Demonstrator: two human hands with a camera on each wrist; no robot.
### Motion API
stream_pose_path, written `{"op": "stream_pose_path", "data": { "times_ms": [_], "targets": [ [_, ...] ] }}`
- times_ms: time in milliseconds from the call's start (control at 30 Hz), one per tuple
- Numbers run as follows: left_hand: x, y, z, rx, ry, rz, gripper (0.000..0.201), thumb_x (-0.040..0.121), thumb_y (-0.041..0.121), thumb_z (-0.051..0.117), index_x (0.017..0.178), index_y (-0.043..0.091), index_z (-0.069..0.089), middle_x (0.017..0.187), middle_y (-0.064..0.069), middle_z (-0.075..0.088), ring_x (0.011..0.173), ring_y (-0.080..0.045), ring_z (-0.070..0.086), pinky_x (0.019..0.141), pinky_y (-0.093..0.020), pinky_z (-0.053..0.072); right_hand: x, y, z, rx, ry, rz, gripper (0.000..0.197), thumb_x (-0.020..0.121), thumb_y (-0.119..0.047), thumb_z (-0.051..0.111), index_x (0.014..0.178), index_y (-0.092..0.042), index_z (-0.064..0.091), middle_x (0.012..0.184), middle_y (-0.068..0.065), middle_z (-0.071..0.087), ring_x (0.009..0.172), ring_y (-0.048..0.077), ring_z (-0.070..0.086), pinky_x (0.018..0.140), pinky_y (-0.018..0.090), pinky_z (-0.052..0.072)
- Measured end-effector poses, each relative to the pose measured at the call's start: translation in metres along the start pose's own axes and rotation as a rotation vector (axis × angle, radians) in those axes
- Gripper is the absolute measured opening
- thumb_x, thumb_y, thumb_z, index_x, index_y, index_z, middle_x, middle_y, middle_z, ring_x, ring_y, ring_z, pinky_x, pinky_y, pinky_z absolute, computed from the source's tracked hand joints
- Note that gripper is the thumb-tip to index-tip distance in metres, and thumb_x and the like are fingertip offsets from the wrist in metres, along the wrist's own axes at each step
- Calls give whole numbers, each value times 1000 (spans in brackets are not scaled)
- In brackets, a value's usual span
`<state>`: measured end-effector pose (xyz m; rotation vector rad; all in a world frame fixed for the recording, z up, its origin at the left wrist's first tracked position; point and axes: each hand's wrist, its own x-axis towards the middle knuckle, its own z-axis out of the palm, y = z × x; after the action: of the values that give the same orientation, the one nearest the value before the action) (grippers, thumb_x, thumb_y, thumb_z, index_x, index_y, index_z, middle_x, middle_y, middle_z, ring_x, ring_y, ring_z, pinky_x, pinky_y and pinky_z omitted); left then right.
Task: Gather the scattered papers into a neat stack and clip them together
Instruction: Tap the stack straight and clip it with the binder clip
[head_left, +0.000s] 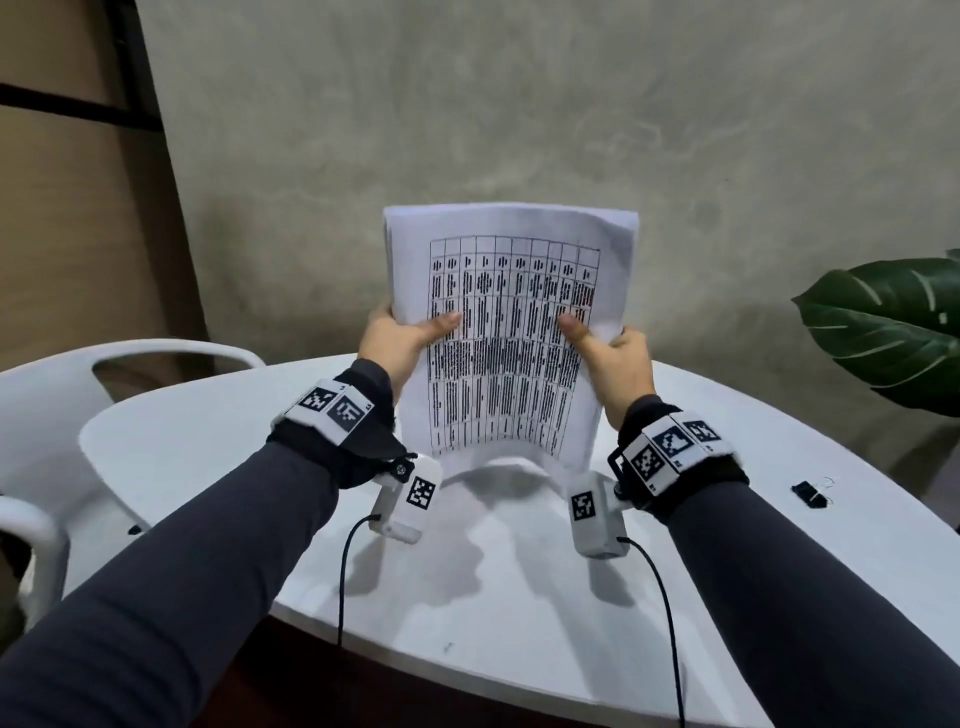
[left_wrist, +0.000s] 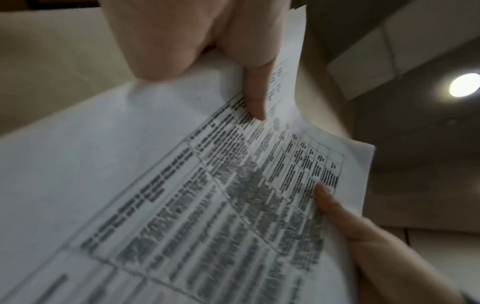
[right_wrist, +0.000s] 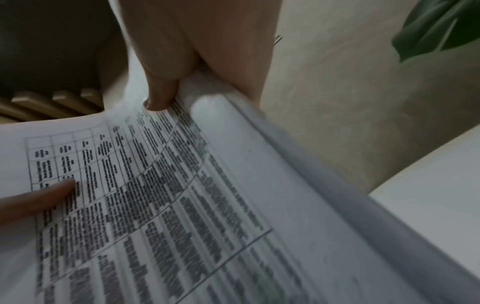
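Note:
A stack of white papers (head_left: 511, 332) with a printed table on the front sheet stands upright, its bottom edge on the white table (head_left: 218, 457) and bowed toward me. My left hand (head_left: 400, 338) grips its left edge, thumb on the front sheet. On the opposite edge my right hand (head_left: 610, 353) holds it the same way. The left wrist view shows the papers (left_wrist: 182, 195) with the left thumb pressed on the print. In the right wrist view the papers (right_wrist: 182, 205) show their stacked right edge. A black binder clip (head_left: 810, 493) lies on the table at the far right.
A white chair (head_left: 62, 395) stands at the table's left side. Green plant leaves (head_left: 893, 327) hang over the right edge. A grey wall rises behind the table. Cables run from both wrist cameras over the table's near edge.

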<state>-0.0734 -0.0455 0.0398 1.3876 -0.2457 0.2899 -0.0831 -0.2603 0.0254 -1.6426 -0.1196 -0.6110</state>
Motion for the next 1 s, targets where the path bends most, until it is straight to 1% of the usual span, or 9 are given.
{"op": "stream_pose_path", "data": {
  "times_ms": [133,267,400,467,533,600,667,800,1000],
  "targets": [
    [-3,-14,0,28,-1,17,37,75,8,74,106,11,54,90,4,63,94,-20,61,92,-31,48,-8,15,-2,-13,-86,50,21,83,-32,66,80,-13,59,69,-3,60,68,16,55,74,33,49],
    [-4,-21,-4,65,-40,2,23,76,4,72,86,18,56,85,5,63,78,-6,60,70,-12,50,-11,22,-5,35,-113,65,22,89,-22,62,105,-6,61,85,-1,65,75,11,60,73,24,52],
    [-5,-21,-3,76,-13,29,21,76,8,73,91,14,59,87,3,64,81,-8,60,68,-12,49,-7,24,-12,5,-154,118,62,82,-54,53,119,-6,58,106,2,68,96,16,64,89,32,49],
    [-4,-25,1,79,-1,32,18,76,10,73,85,17,60,87,3,65,85,-15,62,78,-21,48,-4,34,-31,-5,-33,148,67,84,-61,43,127,-10,53,128,5,60,116,17,57,101,33,42],
    [-2,-28,9,92,-4,25,19,75,12,74,83,22,60,87,5,66,92,-21,62,91,-30,48,1,51,-67,-285,343,210,54,93,-51,45,131,-12,51,135,9,52,124,24,49,105,36,36],
    [-1,-30,19,93,-28,22,19,74,14,75,84,22,60,87,5,67,96,-22,62,98,-35,46,-4,65,-110,-581,684,380,47,94,-39,49,134,-16,48,140,13,44,128,32,39,107,44,33],
    [1,-32,29,90,-52,9,21,74,15,76,88,18,61,88,5,67,98,-23,63,101,-39,45,-9,78,-146,-695,824,524,44,93,-25,48,136,-19,44,142,14,37,129,36,33,107,48,29],
    [-1,-31,47,64,-72,-6,64,58,37,83,107,3,61,99,-7,70,105,-28,64,104,-47,43,-14,92,-184,-832,854,703,44,88,-7,47,132,-9,46,139,19,36,126,39,35,104,45,29],
    [0,-32,55,64,-80,-22,58,60,30,84,106,2,62,96,-4,71,103,-28,65,102,-47,45,-24,112,-204,-876,638,828,28,83,-10,55,108,0,60,122,22,59,111,36,55,97,44,43]
  ]
}}
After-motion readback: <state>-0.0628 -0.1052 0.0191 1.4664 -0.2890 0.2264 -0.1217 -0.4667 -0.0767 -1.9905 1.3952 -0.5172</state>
